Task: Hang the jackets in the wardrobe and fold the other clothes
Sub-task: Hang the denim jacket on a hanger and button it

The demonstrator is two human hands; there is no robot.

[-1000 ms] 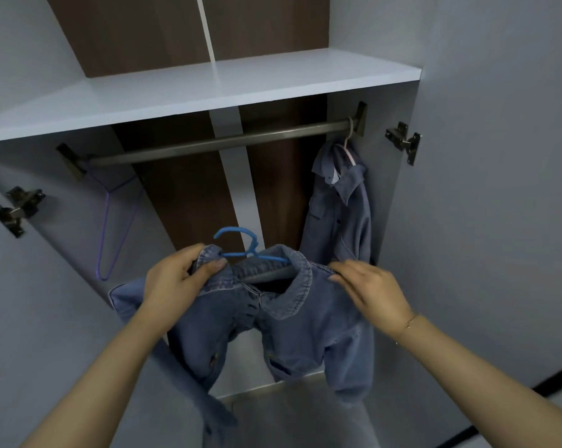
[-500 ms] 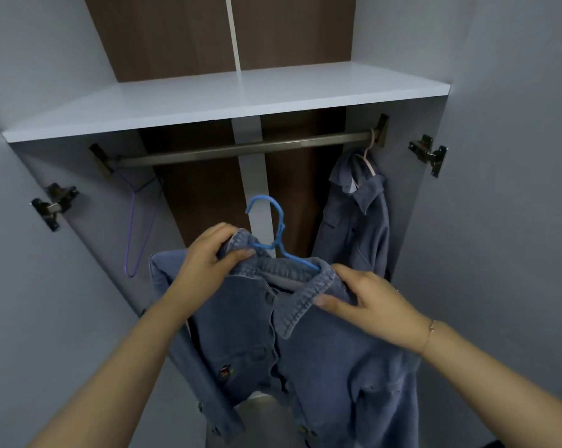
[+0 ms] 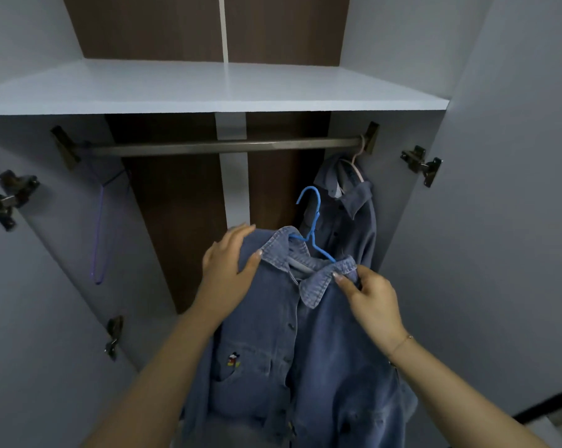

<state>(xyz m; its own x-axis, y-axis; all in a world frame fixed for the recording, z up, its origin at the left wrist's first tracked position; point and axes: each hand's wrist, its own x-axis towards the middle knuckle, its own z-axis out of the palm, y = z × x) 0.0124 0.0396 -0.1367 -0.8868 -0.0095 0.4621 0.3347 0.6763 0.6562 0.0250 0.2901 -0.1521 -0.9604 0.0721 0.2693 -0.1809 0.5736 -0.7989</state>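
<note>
Denim jacket (image 3: 305, 344): blue, buttoned, on blue hanger (image 3: 312, 227), held below rail.
Second jacket (image 3: 347, 218): grey-blue, hung at rail's right end.

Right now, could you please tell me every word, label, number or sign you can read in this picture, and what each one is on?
No readable text anywhere.
Denim jacket: a small embroidered cartoon figure above the chest pocket, a picture only, with no letters.
Hanging grey-blue jacket: a pale tag shows inside the collar, too small and blurred to read.
Wardrobe shelf, rail and door hinges: no markings visible.
</note>
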